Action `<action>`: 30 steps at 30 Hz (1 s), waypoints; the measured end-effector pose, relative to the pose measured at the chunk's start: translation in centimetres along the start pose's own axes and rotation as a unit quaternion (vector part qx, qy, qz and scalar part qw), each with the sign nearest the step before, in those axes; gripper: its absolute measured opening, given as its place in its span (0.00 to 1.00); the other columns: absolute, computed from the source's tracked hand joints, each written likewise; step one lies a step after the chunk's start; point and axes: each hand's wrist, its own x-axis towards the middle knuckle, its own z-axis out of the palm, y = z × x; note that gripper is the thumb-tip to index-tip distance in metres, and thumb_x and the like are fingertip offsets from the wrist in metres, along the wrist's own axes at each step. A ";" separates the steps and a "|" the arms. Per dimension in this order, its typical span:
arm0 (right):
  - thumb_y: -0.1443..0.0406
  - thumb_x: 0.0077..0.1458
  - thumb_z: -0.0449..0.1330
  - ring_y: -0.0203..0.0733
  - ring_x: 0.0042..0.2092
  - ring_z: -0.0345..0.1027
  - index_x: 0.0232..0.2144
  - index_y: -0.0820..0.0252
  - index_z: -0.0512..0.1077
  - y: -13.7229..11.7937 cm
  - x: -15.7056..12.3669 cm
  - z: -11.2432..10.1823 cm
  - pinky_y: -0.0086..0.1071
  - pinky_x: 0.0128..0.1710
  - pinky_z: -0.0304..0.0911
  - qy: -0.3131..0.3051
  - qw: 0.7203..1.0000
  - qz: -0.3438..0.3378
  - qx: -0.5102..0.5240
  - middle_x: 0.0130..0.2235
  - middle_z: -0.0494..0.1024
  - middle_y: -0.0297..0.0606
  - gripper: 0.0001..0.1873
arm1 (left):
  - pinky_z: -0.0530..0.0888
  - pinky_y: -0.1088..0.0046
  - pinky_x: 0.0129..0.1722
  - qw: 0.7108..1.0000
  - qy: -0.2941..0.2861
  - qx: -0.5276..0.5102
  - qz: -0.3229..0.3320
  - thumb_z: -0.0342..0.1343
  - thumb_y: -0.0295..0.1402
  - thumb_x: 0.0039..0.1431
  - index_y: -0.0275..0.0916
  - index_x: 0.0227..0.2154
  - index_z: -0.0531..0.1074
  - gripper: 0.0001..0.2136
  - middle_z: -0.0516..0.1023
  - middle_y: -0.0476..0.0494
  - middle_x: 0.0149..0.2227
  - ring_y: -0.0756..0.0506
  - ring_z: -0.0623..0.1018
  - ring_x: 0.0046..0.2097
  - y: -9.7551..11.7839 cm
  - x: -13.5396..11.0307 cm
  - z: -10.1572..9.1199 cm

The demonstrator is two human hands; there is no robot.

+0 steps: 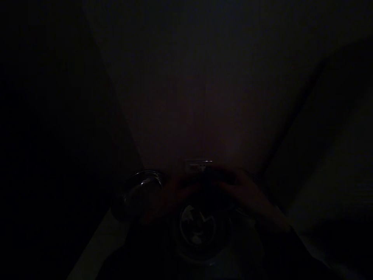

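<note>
The scene is very dark. My left hand (179, 190) and my right hand (250, 196) meet low in the middle of the view. Their fingers curve in from both sides around a dark rounded object (211, 181) that I cannot make out. Just below the hands is a round shiny container (198, 227), with pale patches glinting inside it. A short bright glint (201, 161) shows just beyond the hands.
A shiny metal bowl (142, 190) sits just left of my left hand. A pale surface edge (96, 245) runs diagonally at the lower left. A dim wall (204, 77) rises behind, with darker areas on both sides.
</note>
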 end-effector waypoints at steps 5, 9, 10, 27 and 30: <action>0.49 0.54 0.56 0.50 0.51 0.70 0.52 0.46 0.70 0.2 -0.6 -0.5 0.47 0.51 0.66 -0.020 0.993 0.088 -0.071 0.52 0.75 0.35 0.24 | 0.72 0.66 0.51 1.000 0.010 0.006 0.028 0.59 0.37 0.52 0.43 0.45 0.75 0.16 0.79 0.47 0.47 0.43 0.77 0.48 -0.1 0.1 -0.1; 0.51 0.58 0.52 0.49 0.53 0.68 0.51 0.48 0.71 0.6 -0.5 -0.5 0.48 0.56 0.60 -0.069 0.990 0.038 -0.119 0.53 0.74 0.34 0.22 | 0.73 0.67 0.49 1.000 0.024 0.000 0.012 0.60 0.34 0.50 0.41 0.44 0.75 0.16 0.80 0.45 0.45 0.43 0.78 0.47 0.0 0.1 -0.2; 0.52 0.58 0.52 0.49 0.53 0.68 0.51 0.49 0.71 0.8 -0.3 -0.6 0.48 0.56 0.59 -0.067 0.988 0.026 -0.137 0.52 0.75 0.34 0.22 | 0.73 0.67 0.48 0.999 0.040 0.006 -0.004 0.60 0.35 0.50 0.40 0.43 0.76 0.15 0.81 0.45 0.45 0.43 0.78 0.47 0.1 0.0 -0.3; 0.58 0.55 0.56 0.46 0.40 0.72 0.42 0.57 0.68 0.5 -0.3 -1.7 0.37 0.39 0.66 -0.009 0.973 -0.016 -0.231 0.41 0.78 0.40 0.14 | 0.73 0.68 0.40 0.962 0.239 0.123 -0.052 0.50 0.44 0.56 0.40 0.29 0.77 0.15 0.82 0.46 0.32 0.42 0.79 0.39 -0.4 -5.0 -0.8; 0.61 0.56 0.53 0.49 0.42 0.72 0.45 0.59 0.65 0.5 -0.9 -0.2 0.39 0.39 0.65 -0.059 0.945 -0.019 -0.322 0.42 0.77 0.44 0.15 | 0.69 0.63 0.51 0.964 0.222 0.113 -0.091 0.52 0.42 0.55 0.39 0.40 0.76 0.16 0.79 0.40 0.46 0.39 0.75 0.51 -2.9 -7.4 -0.9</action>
